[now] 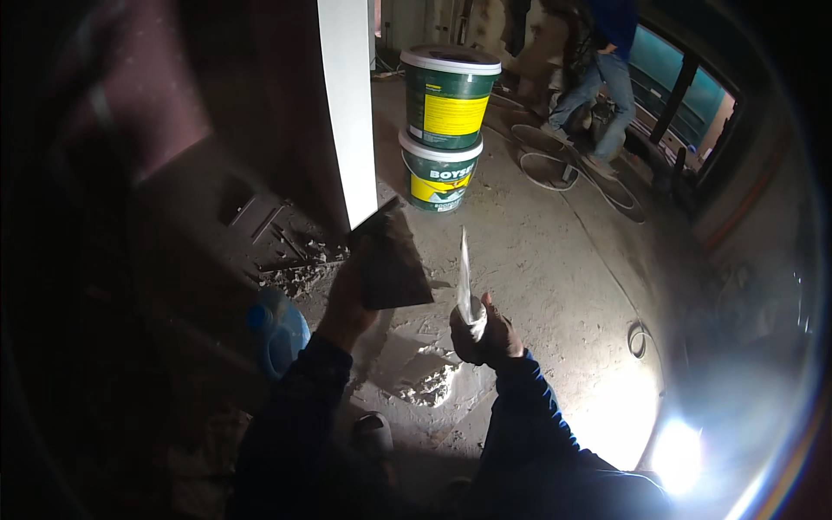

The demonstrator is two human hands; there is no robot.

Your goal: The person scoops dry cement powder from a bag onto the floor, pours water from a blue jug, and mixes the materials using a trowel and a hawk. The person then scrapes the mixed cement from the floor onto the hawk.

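Note:
My left hand [344,302] is closed on a dark, flat, wide-bladed scraper [397,270], held tilted above the floor. In my right hand [496,336] is a putty knife [464,273], seen nearly edge-on with its pale blade pointing up and away from me. White material, apparently putty, shows around the base of that blade. The two tools are apart. Below and between my hands, a lumpy white heap of putty [431,384] lies on a flat grey patch at floor level. My fingers hide both handles for the most part.
Two green lidded buckets stand stacked, an upper bucket [446,104] on a lower bucket [439,178]. A white column [348,113] rises left of them, with rubble [299,273] near its base. A blue jug [282,334], a bright lamp [678,457], looped cable [637,340] and a person in jeans [615,95] surround me.

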